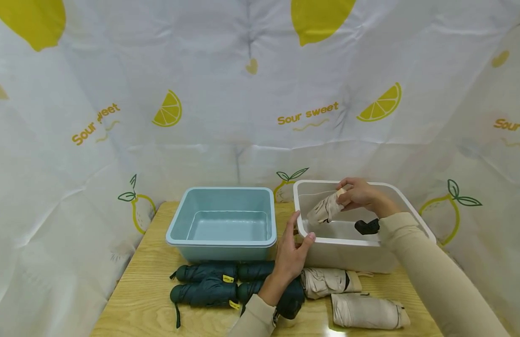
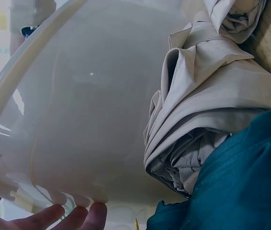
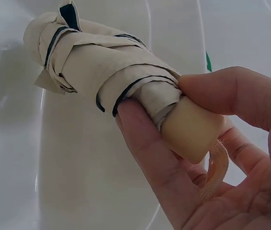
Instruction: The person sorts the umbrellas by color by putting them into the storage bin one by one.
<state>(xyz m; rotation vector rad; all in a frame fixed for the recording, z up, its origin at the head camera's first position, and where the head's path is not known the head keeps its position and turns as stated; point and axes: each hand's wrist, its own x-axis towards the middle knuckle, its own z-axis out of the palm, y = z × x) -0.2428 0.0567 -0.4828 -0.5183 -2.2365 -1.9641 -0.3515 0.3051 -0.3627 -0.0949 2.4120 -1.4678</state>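
My right hand (image 1: 358,194) holds a folded beige umbrella (image 3: 102,67) by its cream handle (image 3: 193,127), thumb on one side and fingers on the other. That umbrella slants inside the white bin (image 1: 344,242), its wrapped end toward the left wall. A loop of cord hangs from the handle against the palm. Behind my right forearm, a black curved handle (image 1: 365,227) shows in the bin. My left hand (image 1: 290,255) grips the bin's front left corner, thumb at the front rim and fingers along the left side.
A light blue basin (image 1: 226,244) stands left of the bin. Several folded dark green umbrellas (image 1: 207,292) lie in front of it. Two beige umbrellas (image 1: 369,311) lie before the white bin, on the wooden table (image 1: 133,299). A lemon-print curtain (image 1: 226,117) surrounds the table.
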